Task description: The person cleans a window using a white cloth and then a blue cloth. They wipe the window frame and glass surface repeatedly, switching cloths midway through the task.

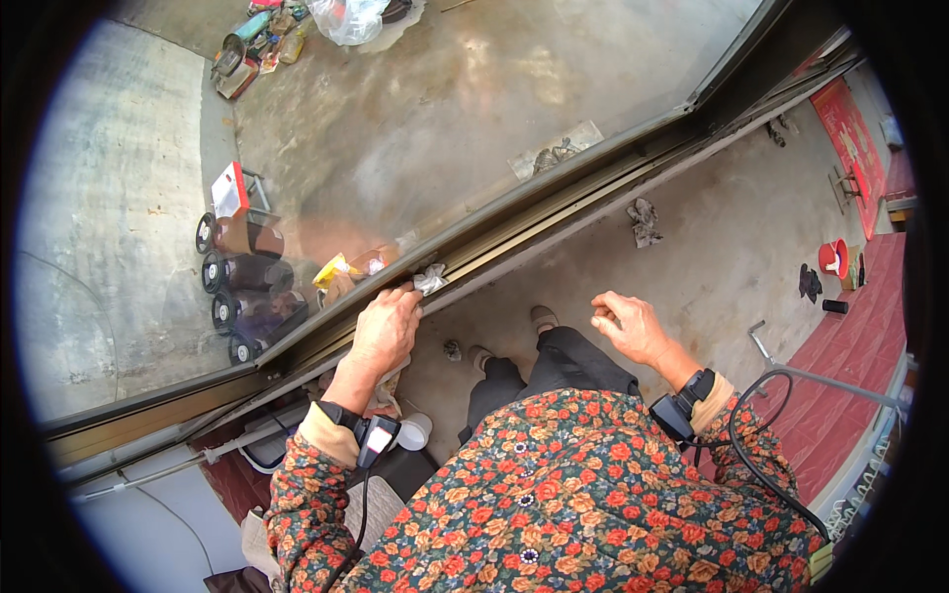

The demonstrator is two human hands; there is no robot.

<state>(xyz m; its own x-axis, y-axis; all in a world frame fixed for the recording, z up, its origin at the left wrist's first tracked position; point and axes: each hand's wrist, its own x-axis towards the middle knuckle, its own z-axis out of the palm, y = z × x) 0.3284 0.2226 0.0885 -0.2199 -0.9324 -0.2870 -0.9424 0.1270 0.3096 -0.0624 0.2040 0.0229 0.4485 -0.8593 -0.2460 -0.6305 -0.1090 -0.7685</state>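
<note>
My left hand (387,326) rests at the track of a sliding window frame (549,222), its fingertips beside a crumpled whitish wad (430,279) that looks like paper or cloth. The wad lies in the metal track against the sash. Whether the fingers grip it cannot be told. To the right, my right hand (626,326) hangs over the concrete floor with curled fingers and nothing visible in it. Glass fills the frame beyond the track, and a devices-and-cable band sits on each wrist.
Dark capped containers (252,274) and a yellow packet (335,271) lie beyond the glass. Crumpled grey wads (645,222) are on the floor. At the right stand a red bucket (833,258) and a metal bar (838,384). A white container (414,431) is below my left hand.
</note>
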